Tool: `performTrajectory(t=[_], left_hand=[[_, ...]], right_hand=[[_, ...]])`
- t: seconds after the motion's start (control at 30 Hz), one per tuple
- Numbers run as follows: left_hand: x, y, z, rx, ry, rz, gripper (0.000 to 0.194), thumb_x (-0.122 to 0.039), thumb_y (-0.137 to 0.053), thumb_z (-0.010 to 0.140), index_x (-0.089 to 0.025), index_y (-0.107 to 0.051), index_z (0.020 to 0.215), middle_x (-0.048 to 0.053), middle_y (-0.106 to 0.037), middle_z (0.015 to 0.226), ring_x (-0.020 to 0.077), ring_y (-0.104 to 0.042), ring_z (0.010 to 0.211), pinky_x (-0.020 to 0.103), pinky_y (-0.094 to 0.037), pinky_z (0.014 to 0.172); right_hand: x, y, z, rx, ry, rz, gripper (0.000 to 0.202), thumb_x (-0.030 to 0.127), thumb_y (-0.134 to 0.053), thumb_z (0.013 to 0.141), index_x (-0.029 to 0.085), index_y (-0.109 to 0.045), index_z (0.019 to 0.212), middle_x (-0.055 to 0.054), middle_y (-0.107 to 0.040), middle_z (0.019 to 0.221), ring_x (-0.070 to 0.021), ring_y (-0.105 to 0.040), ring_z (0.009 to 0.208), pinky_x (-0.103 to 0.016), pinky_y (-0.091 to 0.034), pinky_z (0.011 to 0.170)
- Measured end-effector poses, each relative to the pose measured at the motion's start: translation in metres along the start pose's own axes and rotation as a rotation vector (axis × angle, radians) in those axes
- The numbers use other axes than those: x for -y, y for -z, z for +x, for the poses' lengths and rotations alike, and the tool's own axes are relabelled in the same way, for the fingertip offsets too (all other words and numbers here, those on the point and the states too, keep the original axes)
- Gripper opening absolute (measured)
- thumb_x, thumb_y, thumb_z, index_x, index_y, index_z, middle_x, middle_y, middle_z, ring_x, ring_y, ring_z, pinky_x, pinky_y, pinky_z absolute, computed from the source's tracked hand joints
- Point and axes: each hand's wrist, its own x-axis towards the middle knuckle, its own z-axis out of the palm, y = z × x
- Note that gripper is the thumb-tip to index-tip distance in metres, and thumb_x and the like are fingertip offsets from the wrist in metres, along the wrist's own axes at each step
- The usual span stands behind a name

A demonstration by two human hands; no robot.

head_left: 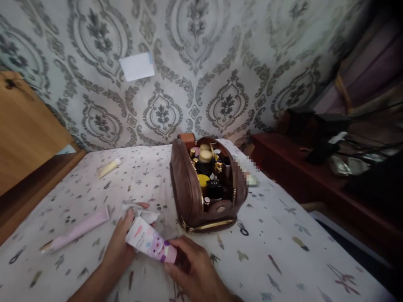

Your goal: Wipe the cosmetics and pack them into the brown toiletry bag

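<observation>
Just hands (157, 256) mid-bed, pouch (208, 186) beside.

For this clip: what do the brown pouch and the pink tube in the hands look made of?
The brown pouch looks like leather or faux leather: smooth with a soft sheen, stitched seams and a gold-toned zip. The pink tube, held by the left hand and right hand, appears to be soft glossy plastic with a printed picture and a flat crimped end.

An open brown leather cosmetic bag (192, 188) full of bottles stands on the patterned bedsheet (283, 235); a long pale pink tube (78, 230) and a small cream tube (108, 168) lie apart.
</observation>
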Motion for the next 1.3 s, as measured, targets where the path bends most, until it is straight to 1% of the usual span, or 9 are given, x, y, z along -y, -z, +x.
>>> performTrajectory(t=[0.13, 0.23, 0.4, 0.57, 0.7, 0.87, 1.07, 1.2, 1.3], left_hand=[[0.001, 0.000, 0.001, 0.166, 0.022, -0.228, 0.052, -0.062, -0.077, 0.066, -0.019, -0.061, 0.090, -0.001, -0.061, 0.059, 0.0137, -0.056, 0.053, 0.023, -0.043, 0.052], [0.000, 0.005, 0.003, 0.143, 0.035, -0.264, 0.052, -0.061, -0.079, 0.063, -0.018, -0.062, 0.086, 0.000, -0.063, 0.057, 0.0151, -0.059, 0.053, 0.023, -0.044, 0.051], [-0.001, 0.011, -0.001, 0.042, 0.016, -0.246, 0.057, -0.062, -0.080, 0.061, -0.015, -0.065, 0.090, -0.001, -0.063, 0.058, 0.0145, -0.059, 0.050, 0.024, -0.046, 0.046], [0.010, 0.010, 0.000, 0.158, -0.017, -0.174, 0.057, -0.065, -0.074, 0.067, -0.013, -0.066, 0.089, -0.007, -0.048, 0.046, 0.0066, -0.038, 0.034, 0.018, -0.027, 0.031], [0.015, 0.011, 0.000, 0.187, 0.009, -0.136, 0.063, -0.068, -0.075, 0.064, -0.014, -0.065, 0.093, -0.003, -0.057, 0.053, 0.0075, -0.047, 0.037, 0.016, -0.024, 0.030], [0.006, 0.014, 0.001, 0.220, 0.004, -0.162, 0.066, -0.069, -0.078, 0.057, -0.015, -0.062, 0.092, -0.004, -0.056, 0.049, 0.0083, -0.048, 0.035, 0.016, -0.021, 0.030], [-0.003, 0.026, 0.019, 0.096, -0.147, -0.172, 0.053, -0.062, -0.076, 0.063, -0.016, -0.060, 0.085, -0.003, -0.058, 0.052, 0.0090, -0.050, 0.036, 0.017, -0.023, 0.031], [-0.003, 0.036, 0.034, 0.035, -0.176, -0.166, 0.048, -0.059, -0.074, 0.066, -0.015, -0.059, 0.082, -0.003, -0.058, 0.052, 0.0090, -0.050, 0.037, 0.018, -0.022, 0.032], [-0.003, 0.042, 0.041, 0.002, -0.191, -0.138, 0.045, -0.058, -0.072, 0.069, -0.015, -0.059, 0.081, -0.002, -0.058, 0.051, 0.0096, -0.050, 0.036, 0.019, -0.021, 0.032]], right_hand=[[0.001, -0.006, 0.000, 0.020, -0.005, 0.024, 0.029, 0.020, -0.064, 0.077, 0.018, -0.070, 0.104, -0.005, -0.071, 0.094, -0.0201, -0.064, 0.083, -0.028, -0.048, 0.072], [0.006, -0.011, 0.000, -0.007, -0.010, 0.087, 0.036, 0.024, -0.065, 0.078, 0.019, -0.068, 0.114, -0.007, -0.073, 0.102, -0.0232, -0.066, 0.090, -0.032, -0.052, 0.078], [0.025, -0.011, -0.001, -0.119, -0.038, 0.236, 0.032, 0.041, -0.067, 0.081, 0.018, -0.067, 0.104, -0.005, -0.070, 0.085, -0.0177, -0.062, 0.072, -0.026, -0.049, 0.062], [0.038, -0.002, 0.004, -0.272, -0.029, 0.304, 0.046, 0.056, -0.070, 0.077, 0.017, -0.066, 0.102, -0.007, -0.069, 0.086, -0.0193, -0.063, 0.077, -0.026, -0.049, 0.059], [0.044, 0.002, 0.008, -0.303, 0.005, 0.279, 0.049, 0.057, -0.071, 0.076, 0.017, -0.065, 0.104, -0.008, -0.069, 0.085, -0.0206, -0.064, 0.078, -0.027, -0.051, 0.060], [0.046, -0.001, 0.017, -0.287, 0.078, 0.246, 0.044, 0.053, -0.070, 0.079, 0.018, -0.065, 0.105, -0.008, -0.070, 0.085, -0.0204, -0.064, 0.076, -0.028, -0.052, 0.061], [0.038, -0.017, 0.055, -0.265, 0.100, 0.278, 0.050, 0.056, -0.069, 0.077, 0.017, -0.063, 0.108, -0.009, -0.069, 0.090, -0.0204, -0.064, 0.077, -0.029, -0.052, 0.061], [0.031, -0.032, 0.076, -0.245, 0.030, 0.352, 0.058, 0.056, -0.073, 0.072, 0.017, -0.061, 0.112, -0.011, -0.070, 0.100, -0.0228, -0.065, 0.083, -0.031, -0.053, 0.063], [0.026, -0.040, 0.085, -0.244, -0.002, 0.393, 0.057, 0.056, -0.075, 0.070, 0.017, -0.062, 0.109, -0.010, -0.070, 0.098, -0.0234, -0.065, 0.083, -0.032, -0.052, 0.063]])
